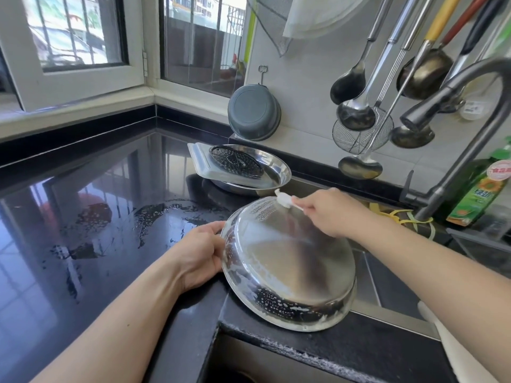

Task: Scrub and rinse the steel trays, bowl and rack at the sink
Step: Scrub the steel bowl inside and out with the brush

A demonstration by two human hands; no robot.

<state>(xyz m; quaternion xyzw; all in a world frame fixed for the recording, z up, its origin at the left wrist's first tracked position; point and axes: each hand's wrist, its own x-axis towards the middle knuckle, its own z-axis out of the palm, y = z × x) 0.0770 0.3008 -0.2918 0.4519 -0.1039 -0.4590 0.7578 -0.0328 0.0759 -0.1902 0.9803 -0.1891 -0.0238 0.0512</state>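
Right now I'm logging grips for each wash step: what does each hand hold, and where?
Left hand grips the upturned steel bowl by its left rim. Right hand pinches the white brush by its handle.

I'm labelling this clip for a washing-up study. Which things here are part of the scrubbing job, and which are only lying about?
Part of the job:
- steel bowl, upturned, soapy, steadied by the left hand
- white brush in the right hand
- steel tray with the round rack in it
- faucet
- dish soap bottle

Lying about:
- hanging ladles
- wire skimmer
- grey basin on the wall
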